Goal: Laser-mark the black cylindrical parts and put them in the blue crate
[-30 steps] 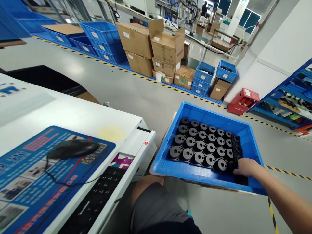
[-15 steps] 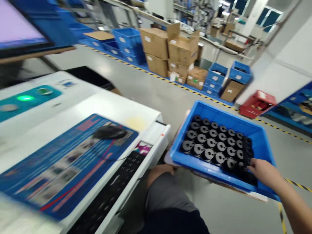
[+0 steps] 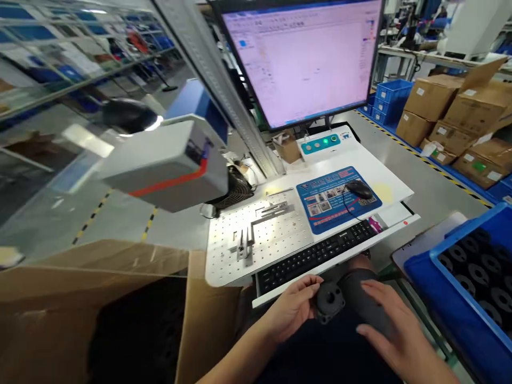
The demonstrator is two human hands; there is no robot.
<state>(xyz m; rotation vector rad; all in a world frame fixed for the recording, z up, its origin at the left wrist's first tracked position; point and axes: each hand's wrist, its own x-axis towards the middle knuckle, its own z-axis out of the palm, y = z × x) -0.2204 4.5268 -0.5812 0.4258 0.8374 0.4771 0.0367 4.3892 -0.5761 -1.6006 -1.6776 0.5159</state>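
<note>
- Factory workshop: a white workbench (image 3: 374,154) at centre, a large lit monitor (image 3: 304,58) at the top.
- Lower centre: the left hand (image 3: 294,306) grasps a black, round, flanged part (image 3: 338,305) with a central hole.
- Lower right of centre: the right hand (image 3: 402,330), thumb and fingers parted around a dark grey rounded form (image 3: 372,311); cannot tell whether it grips.
- Right edge: a blue plastic crate (image 3: 444,304) holding round black pieces (image 3: 479,274).

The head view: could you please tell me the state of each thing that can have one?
Black part, held in the left hand.
Right hand, curved; grip unclear.
Monitor, on.
Green light, lit.
Keyboard drawer, pulled out.
Near cardboard box, open.
Blue bin, open, holding more black parts.
</note>
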